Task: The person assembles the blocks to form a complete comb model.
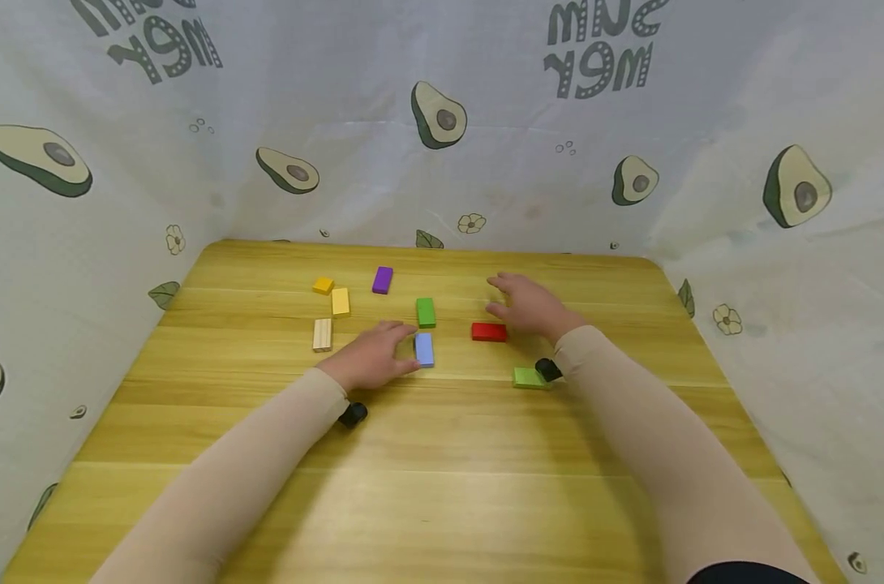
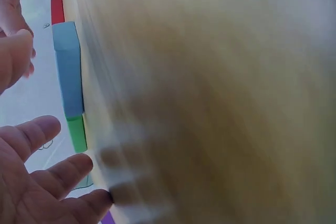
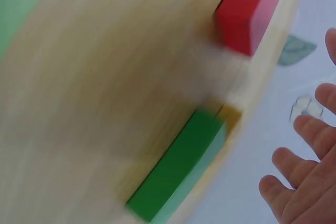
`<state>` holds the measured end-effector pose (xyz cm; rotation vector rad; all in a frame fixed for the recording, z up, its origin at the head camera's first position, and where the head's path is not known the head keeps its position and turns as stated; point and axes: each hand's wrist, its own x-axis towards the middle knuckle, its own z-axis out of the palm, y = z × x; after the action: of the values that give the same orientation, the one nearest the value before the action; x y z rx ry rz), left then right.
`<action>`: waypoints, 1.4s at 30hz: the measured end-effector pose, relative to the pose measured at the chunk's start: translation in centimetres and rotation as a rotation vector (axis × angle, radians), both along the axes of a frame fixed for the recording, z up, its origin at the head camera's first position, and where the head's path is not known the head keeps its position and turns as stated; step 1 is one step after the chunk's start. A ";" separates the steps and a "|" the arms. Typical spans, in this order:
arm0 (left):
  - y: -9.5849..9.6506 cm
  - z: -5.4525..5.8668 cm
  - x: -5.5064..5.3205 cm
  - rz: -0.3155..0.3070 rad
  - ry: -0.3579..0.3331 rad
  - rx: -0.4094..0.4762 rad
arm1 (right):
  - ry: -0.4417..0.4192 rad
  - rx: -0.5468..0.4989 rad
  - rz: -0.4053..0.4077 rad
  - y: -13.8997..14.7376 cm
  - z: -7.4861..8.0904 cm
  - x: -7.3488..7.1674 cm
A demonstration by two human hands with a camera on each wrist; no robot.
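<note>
My left hand (image 1: 372, 355) has its fingers spread, thumb and fingertips right at the left side of a blue block (image 1: 424, 350). The left wrist view shows these fingers (image 2: 63, 176) apart, holding nothing. A green block (image 1: 426, 313) lies just beyond the blue one. My right hand (image 1: 531, 307) reaches over the table beside a red block (image 1: 489, 332), fingers spread and empty. In the right wrist view, a dark green block (image 3: 178, 163) lies below the red one, with an orange-brown piece (image 3: 231, 119) behind it. Below the right wrist is a lime-green block (image 1: 529, 378).
A purple block (image 1: 382, 280), an orange block (image 1: 323, 285), a yellow block (image 1: 341, 302) and a plain wooden block (image 1: 322, 334) lie at the left and back of the wooden table (image 1: 427, 487). An avocado-print sheet (image 1: 369, 162) hangs around its back and sides.
</note>
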<state>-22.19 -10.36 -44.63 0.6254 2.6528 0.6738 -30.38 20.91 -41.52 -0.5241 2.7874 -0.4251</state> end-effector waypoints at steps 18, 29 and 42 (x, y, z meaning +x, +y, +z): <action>0.6 -1.1 -0.7 0.069 -0.027 0.038 | -0.085 -0.030 0.113 -7.4 -1.9 -1.6; 0.8 -1.1 -0.7 0.081 -0.031 0.044 | -0.134 0.055 0.112 -9.5 -2.3 -2.8; 1.0 -0.9 -0.7 0.093 -0.041 0.026 | -0.071 -0.007 0.094 -10.3 -2.4 -5.0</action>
<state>-22.94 -9.34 -45.56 0.4923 2.6526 0.7405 -35.43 10.60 -43.95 -0.6260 2.6815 -0.4248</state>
